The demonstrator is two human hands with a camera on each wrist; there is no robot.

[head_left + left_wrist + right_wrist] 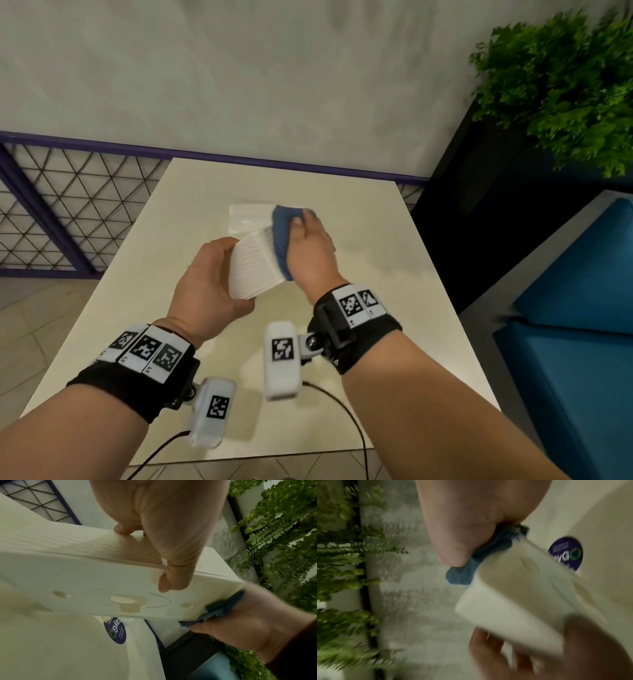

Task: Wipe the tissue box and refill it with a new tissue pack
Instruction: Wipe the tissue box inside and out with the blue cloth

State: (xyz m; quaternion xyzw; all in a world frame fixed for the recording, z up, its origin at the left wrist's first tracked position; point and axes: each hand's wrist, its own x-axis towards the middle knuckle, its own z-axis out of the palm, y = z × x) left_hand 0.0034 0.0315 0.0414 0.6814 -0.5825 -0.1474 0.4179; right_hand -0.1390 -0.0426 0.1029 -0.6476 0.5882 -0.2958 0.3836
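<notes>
Left hand (205, 277) grips box (255, 265) above bench (359, 240). Right hand (310, 253) clutches cloth (282, 236) against box's right end. Pack (248, 217) lies beyond.

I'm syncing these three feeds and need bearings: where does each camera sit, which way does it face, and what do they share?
Head: worn on the head, looking down at the table; both forearms, left hand and right hand show.
Left wrist: looks along the left hand at the tissue box underside.
Right wrist: looks along the right hand pressing the blue cloth; blurred.
Shared: all show box and cloth; both wrist views catch the round sticker.
</notes>
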